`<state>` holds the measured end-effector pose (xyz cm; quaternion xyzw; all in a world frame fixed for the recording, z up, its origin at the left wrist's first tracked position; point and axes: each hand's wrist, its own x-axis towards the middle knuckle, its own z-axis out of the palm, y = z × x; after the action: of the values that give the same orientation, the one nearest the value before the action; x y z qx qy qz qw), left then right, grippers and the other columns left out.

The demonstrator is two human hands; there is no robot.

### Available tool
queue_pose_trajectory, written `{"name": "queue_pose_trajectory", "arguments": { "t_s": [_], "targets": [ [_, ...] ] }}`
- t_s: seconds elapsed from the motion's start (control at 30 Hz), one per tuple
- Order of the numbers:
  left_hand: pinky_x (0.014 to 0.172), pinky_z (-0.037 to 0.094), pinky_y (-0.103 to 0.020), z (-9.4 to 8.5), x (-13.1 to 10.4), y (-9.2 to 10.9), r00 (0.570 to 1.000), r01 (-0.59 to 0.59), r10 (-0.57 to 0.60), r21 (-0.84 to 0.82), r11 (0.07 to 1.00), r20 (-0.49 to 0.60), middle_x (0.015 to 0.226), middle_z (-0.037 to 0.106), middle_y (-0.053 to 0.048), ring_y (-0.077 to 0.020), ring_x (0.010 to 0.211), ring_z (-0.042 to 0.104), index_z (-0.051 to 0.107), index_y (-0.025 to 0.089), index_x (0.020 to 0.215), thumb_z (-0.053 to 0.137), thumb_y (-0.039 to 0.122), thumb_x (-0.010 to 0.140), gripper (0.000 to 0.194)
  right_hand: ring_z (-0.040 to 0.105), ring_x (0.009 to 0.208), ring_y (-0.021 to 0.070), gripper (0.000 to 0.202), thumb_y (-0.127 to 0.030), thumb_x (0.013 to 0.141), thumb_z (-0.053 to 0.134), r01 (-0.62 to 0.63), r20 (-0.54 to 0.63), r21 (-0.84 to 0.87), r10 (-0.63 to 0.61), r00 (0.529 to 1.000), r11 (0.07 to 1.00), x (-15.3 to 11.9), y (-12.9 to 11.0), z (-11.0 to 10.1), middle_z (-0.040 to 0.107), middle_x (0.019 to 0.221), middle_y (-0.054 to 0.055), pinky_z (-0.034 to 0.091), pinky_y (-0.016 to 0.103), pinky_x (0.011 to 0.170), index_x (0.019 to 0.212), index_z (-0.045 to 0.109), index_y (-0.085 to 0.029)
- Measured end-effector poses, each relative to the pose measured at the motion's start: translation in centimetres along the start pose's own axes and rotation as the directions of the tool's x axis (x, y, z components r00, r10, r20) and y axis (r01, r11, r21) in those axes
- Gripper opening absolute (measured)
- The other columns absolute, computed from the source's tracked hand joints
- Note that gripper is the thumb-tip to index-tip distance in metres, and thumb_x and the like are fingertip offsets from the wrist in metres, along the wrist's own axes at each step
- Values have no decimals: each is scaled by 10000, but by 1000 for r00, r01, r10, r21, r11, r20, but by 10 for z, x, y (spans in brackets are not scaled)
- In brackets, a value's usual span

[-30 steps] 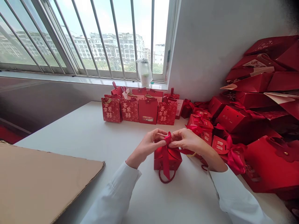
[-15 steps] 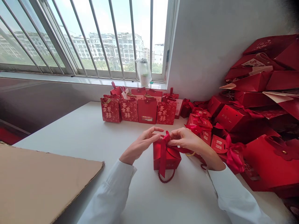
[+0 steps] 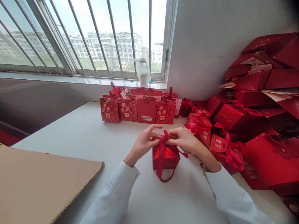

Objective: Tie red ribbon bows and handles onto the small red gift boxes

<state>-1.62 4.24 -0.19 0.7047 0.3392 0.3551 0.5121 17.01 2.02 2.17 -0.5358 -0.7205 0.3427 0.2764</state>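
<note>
White counter (image 3: 77, 133) below barred window (image 3: 99, 40). On it, glossy red box (image 3: 172, 156), dark cord loop (image 3: 169, 179) in front, red ribbon (image 3: 161, 155) over top. Right hand (image 3: 184, 138): grip pinching ribbon. Left hand (image 3: 143, 143) beside it; grip can't be told.

Before you, on the table (image 3: 149, 194) — ribbon (image 3: 160, 157) atop the box (image 3: 171, 160), between your left hand (image 3: 143, 143) and right hand (image 3: 185, 140) | behind: gift bags (image 3: 127, 110) | beyond those: bagged container (image 3: 143, 71) on the windowsill (image 3: 93, 80) | your right — piled boxes (image 3: 231, 116) | your left: cardboard sheet (image 3: 46, 183)
</note>
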Motion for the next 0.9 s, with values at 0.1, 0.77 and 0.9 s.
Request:
{"name": "queue_pose_trajectory", "arguments": {
  "t_s": [0.1, 0.77, 0.9],
  "targets": [
    [774, 426, -288, 0, 1, -1, 1000, 6, -6, -13, 1000, -27, 801, 729, -57, -214, 950, 629, 466, 173, 1193, 672, 249, 764, 482, 426, 575, 98, 154, -294, 716, 602, 14, -10, -32, -14, 1000, 999, -1, -3, -1, 541, 585, -39, 304, 223, 522, 699, 674, -159],
    [801, 420, -317, 1, 0, 3, 996, 89, -93, -155, 984, -18, 707, 648, -1, -207, 949, 598, 442, 170, 1172, 745, 231, 674, 587, 451, 567, 103, 133, -308, 722, 593, 68, 158, -51, -59, 986, 996, -12, -9, -14, 538, 622, -32, 321, 225, 498, 698, 593, -177],
    [815, 425, -314, 0, 0, 1, 995, 91, -96, -145, 985, -24, 720, 631, 9, -196, 942, 599, 426, 183, 1192, 739, 209, 682, 599, 458, 564, 106, 115, -261, 711, 576, 80, 196, -61, -67, 978, 995, -17, -12, -16, 543, 618, -32, 330, 233, 499, 640, 529, -185]
  ]
}}
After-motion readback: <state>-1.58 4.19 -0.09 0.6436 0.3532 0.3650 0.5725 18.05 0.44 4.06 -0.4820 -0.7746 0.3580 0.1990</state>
